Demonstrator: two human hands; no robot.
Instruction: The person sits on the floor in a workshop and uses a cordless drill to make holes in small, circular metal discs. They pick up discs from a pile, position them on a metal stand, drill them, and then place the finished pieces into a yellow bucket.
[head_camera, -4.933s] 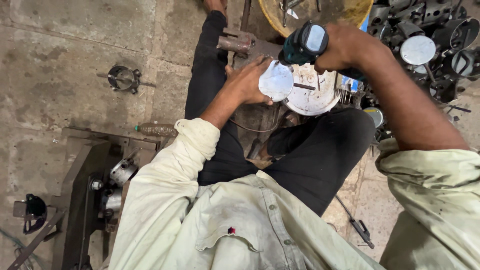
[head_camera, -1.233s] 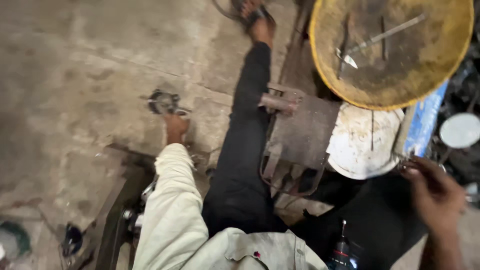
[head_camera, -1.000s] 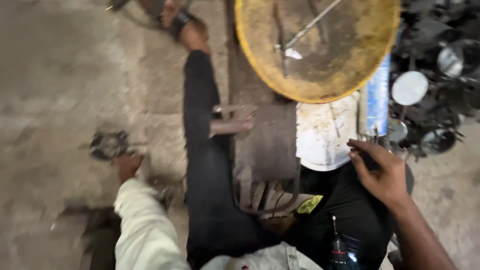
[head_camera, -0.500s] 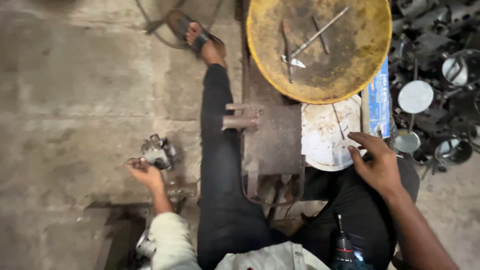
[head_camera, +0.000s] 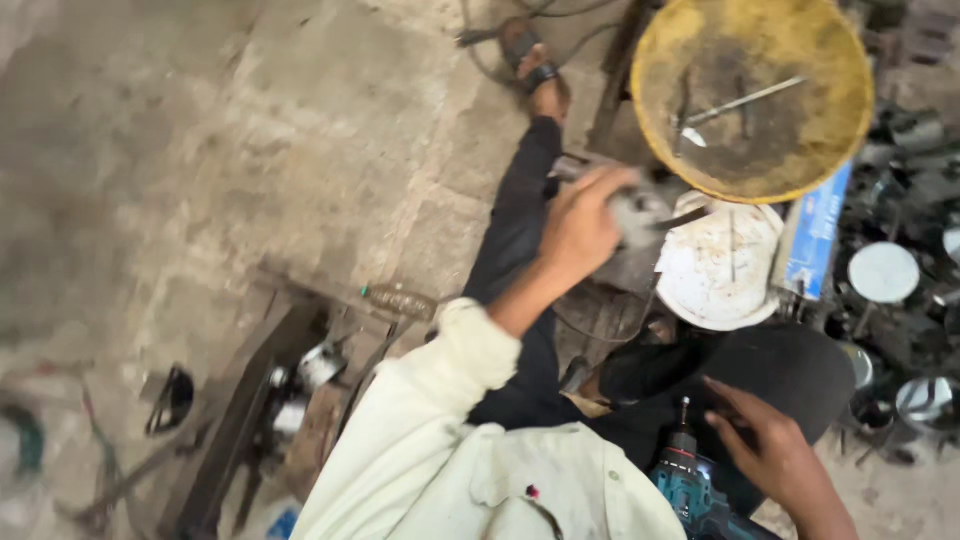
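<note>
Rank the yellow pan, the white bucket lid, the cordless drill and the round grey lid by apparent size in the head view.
1. yellow pan
2. white bucket lid
3. cordless drill, partly cut off and nearer the camera, so unsure
4. round grey lid

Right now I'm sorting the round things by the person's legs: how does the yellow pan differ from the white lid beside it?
The yellow pan is larger and grimy dark in the middle; the white lid is smaller and pale, with scuffs. The yellow pan holds loose metal tools; the white lid carries nothing I can make out. The pan's rim overlaps the lid's upper edge. Both are round and lie flat.
</note>
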